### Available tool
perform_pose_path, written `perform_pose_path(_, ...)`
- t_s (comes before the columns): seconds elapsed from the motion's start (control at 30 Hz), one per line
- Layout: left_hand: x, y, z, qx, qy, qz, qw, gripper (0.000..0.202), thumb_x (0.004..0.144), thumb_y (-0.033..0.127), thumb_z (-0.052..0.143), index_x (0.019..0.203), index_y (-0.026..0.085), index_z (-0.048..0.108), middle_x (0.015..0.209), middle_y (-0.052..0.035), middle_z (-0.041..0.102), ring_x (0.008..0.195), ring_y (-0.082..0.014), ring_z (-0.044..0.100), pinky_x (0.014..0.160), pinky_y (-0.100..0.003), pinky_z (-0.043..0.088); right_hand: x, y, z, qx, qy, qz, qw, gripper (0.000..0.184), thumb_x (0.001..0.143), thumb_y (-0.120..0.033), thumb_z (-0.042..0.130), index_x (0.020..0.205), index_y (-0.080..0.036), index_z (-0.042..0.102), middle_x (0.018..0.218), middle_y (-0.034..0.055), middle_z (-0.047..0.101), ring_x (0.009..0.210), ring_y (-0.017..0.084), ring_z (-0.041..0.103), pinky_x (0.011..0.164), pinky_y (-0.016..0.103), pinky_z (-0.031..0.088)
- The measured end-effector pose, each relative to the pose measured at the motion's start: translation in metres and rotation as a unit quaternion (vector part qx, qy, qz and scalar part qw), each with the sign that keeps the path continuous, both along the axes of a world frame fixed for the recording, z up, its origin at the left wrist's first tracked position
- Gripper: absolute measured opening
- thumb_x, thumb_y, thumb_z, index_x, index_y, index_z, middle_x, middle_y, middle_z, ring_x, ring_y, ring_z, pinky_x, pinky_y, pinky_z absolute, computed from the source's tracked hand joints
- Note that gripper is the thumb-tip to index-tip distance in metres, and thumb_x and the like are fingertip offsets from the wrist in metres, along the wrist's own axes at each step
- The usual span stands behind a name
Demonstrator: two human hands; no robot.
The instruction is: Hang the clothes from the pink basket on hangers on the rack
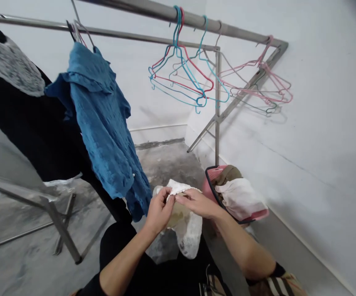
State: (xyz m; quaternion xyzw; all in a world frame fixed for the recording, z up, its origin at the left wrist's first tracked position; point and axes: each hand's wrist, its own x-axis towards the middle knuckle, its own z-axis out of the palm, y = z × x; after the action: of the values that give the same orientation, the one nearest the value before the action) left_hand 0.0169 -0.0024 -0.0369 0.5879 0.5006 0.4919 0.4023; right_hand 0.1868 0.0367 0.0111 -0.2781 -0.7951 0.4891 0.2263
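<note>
My left hand (158,211) and right hand (197,204) are both pinching a soft white frilly-edged cloth (178,188) in front of me, fingers almost closed on it. It looks light and floppy, so I'd hold it by the hem. A pink plastic laundry basket (214,195) sits just to my right, no readable label anywhere

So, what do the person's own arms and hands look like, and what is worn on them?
The left hand and right hand are bare, without gloves. A black sleeve shows at the left arm; near the right elbow, a black edge meets striped fabric, perhaps a sleeve.
</note>
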Motion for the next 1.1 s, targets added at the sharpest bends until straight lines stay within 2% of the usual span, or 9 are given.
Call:
perform_pose_path(0.13,-0.013,-0.004,0.016,-0.084,-0.130,0.005,0.988,0.033,0.082,0.051,0.062,0.081,0.019,0.058,0.067,0.0025,0.056,0.058,-0.0118,0.048,0.056,-0.022,0.038,0.016,0.016,0.032,0.096,-0.011,-0.086,0.992,0.030,0.094,-0.038,0.056,0.114,-0.017,0.061,0.112,0.0074,0.063,0.095,0.017,0.063,0.082,0.036,0.055)
perform_pose_path(0.27,-0.021,-0.006,0.022,-0.101,-0.175,-0.001,0.979,0.039,0.079,0.056,0.064,0.075,0.018,0.054,0.061,0.0041,0.050,0.054,-0.0091,0.042,0.053,-0.020,0.033,0.025,0.058,0.093,0.212,0.014,-0.220,0.952,0.024,0.091,-0.038,0.056,0.101,-0.020,0.068,0.089,0.0057,0.066,0.083,0.020,0.060,0.078,0.035,0.051)
perform_pose_path(0.3,-0.021,-0.007,0.022,-0.099,-0.172,-0.009,0.980,0.040,0.079,0.056,0.064,0.074,0.017,0.054,0.061,0.0038,0.050,0.055,-0.0091,0.042,0.053,-0.020,0.034,0.022,0.071,0.111,0.262,0.021,-0.271,0.926,0.023,0.091,-0.037,0.056,0.101,-0.019,0.067,0.089,0.0066,0.065,0.083,0.020,0.059,0.080,0.036,0.049)
perform_pose_path(0.37,-0.019,-0.006,0.022,-0.097,-0.167,-0.019,0.981,0.041,0.078,0.055,0.065,0.071,0.017,0.053,0.061,0.0037,0.049,0.055,-0.0091,0.041,0.053,-0.021,0.033,0.013,0.098,0.144,0.412,0.003,-0.380,0.828,0.021,0.090,-0.032,0.053,0.097,-0.017,0.066,0.089,0.0082,0.063,0.085,0.021,0.057,0.083,0.036,0.047)
perform_pose_path(0.43,-0.017,-0.006,0.021,-0.096,-0.163,-0.022,0.982,0.041,0.077,0.055,0.066,0.069,0.018,0.051,0.059,0.0041,0.046,0.054,-0.0090,0.039,0.052,-0.021,0.032,-0.001,0.125,0.170,0.513,-0.053,-0.424,0.744,0.020,0.092,-0.029,0.049,0.096,-0.017,0.064,0.095,0.0103,0.062,0.094,0.023,0.056,0.085,0.037,0.045)
perform_pose_path(0.57,-0.016,-0.006,0.020,-0.084,-0.147,-0.027,0.985,0.040,0.077,0.054,0.064,0.067,0.018,0.050,0.059,0.0042,0.044,0.055,-0.0094,0.037,0.052,-0.022,0.031,-0.025,0.172,0.197,0.559,-0.166,-0.444,0.680,0.020,0.096,-0.024,0.044,0.104,-0.014,0.060,0.107,0.0163,0.057,0.106,0.027,0.050,0.083,0.039,0.043)
perform_pose_path(0.73,-0.025,-0.008,0.022,-0.066,-0.143,-0.025,0.987,0.041,0.077,0.055,0.062,0.065,0.018,0.048,0.060,0.0038,0.043,0.056,-0.0101,0.037,0.055,-0.022,0.032,-0.031,0.198,0.205,0.522,-0.255,-0.509,0.635,0.034,0.091,0.000,0.029,0.107,-0.009,0.058,0.105,0.0206,0.058,0.104,0.029,0.053,0.080,0.041,0.043)
perform_pose_path(0.83,-0.031,-0.009,0.024,-0.073,-0.157,-0.022,0.985,0.042,0.076,0.057,0.063,0.065,0.018,0.049,0.059,0.0040,0.043,0.055,-0.0101,0.037,0.054,-0.022,0.031,-0.026,0.194,0.207,0.515,-0.292,-0.514,0.621,0.034,0.089,0.001,0.030,0.102,-0.007,0.060,0.100,0.0224,0.061,0.100,0.030,0.055,0.080,0.042,0.043)
perform_pose_path(1.1,-0.030,-0.003,0.018,-0.088,-0.186,-0.024,0.978,0.042,0.075,0.057,0.065,0.068,0.018,0.052,0.059,0.0036,0.047,0.055,-0.0102,0.040,0.053,-0.022,0.032,-0.027,0.185,0.223,0.461,-0.183,-0.515,0.699,0.024,0.091,-0.030,0.050,0.098,-0.015,0.068,0.091,0.0139,0.068,0.087,0.026,0.059,0.079,0.038,0.043)
